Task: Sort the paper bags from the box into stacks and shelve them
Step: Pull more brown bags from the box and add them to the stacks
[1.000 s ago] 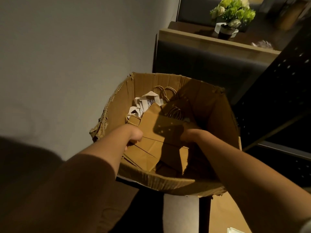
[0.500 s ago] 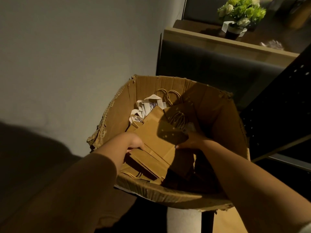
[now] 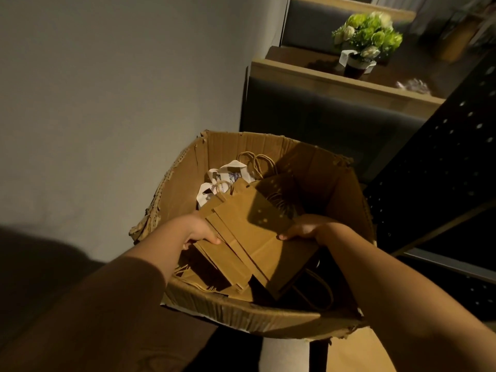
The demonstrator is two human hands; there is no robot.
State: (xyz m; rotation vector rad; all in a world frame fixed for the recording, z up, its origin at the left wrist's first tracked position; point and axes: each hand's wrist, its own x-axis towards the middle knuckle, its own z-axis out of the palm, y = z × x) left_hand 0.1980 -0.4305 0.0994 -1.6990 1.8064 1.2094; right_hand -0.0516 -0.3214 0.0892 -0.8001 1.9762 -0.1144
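Observation:
A torn cardboard box (image 3: 177, 189) stands open below me. Inside lies a bundle of flat brown paper bags (image 3: 241, 237) with twisted handles. My left hand (image 3: 200, 230) grips the bundle's left edge, fingers curled under it. On the right edge my right hand (image 3: 308, 228) holds the same bundle, thumb on top. White paper bags (image 3: 228, 174) with white handles sit at the box's far left corner. More brown bag handles (image 3: 259, 163) show at the back. Loose brown bags lie in shadow beneath the bundle.
A plain wall (image 3: 107, 103) rises on the left. Behind the box stands a dark bench back with a wooden ledge (image 3: 335, 79) bearing a potted green-white flower (image 3: 366, 41). A black perforated metal shelf frame (image 3: 442, 170) runs along the right.
Both hands have lifted the brown bag bundle a little higher in the box, and the bags now fan out more. The camera view has shifted, so the box sits lower and further right.

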